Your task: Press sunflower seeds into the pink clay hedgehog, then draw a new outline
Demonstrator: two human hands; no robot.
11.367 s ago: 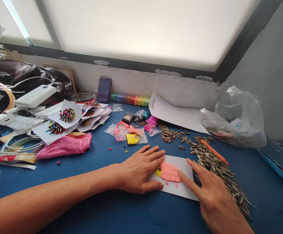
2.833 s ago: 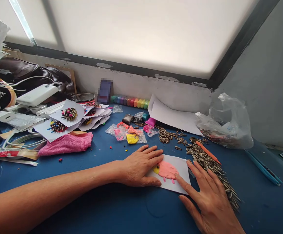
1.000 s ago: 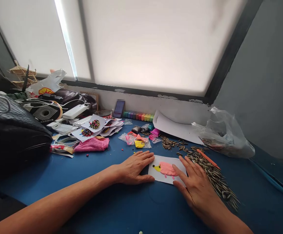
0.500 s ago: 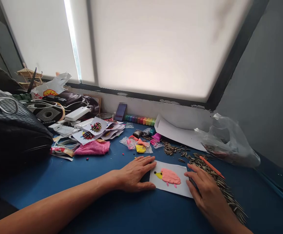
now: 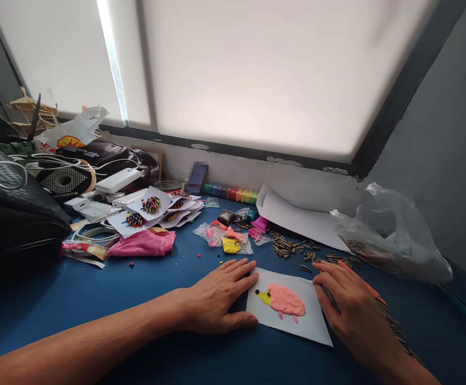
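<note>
A white card (image 5: 257,310) lies flat on the blue table, bearing a clay hedgehog (image 5: 287,300) with a pink body, yellow snout, black nose and eye, and two small pink feet. My left hand (image 5: 220,297) rests flat and open, with fingertips and thumb at the card's left edge. At the card's upper right corner, my right hand (image 5: 351,307) is loosely curved, thumb and fingers a little apart; nothing held can be made out. Striped sunflower seeds (image 5: 284,246) lie beyond the card, with more beside and partly under my right hand. An orange stick-like tool (image 5: 363,283) is partly hidden behind that hand.
Opened bags of coloured clay (image 5: 231,245) sit beyond the card. A row of clay blocks (image 5: 233,193) lines the wall. Finished seed pictures (image 5: 144,211), a pink cloth (image 5: 142,244) and a black bag (image 5: 12,214) are left; a plastic bag (image 5: 401,240) is right.
My right hand has shifted slightly up along the card's right edge, uncovering its lower right corner. My left hand stays at the left edge. The camera view has shifted a little.
</note>
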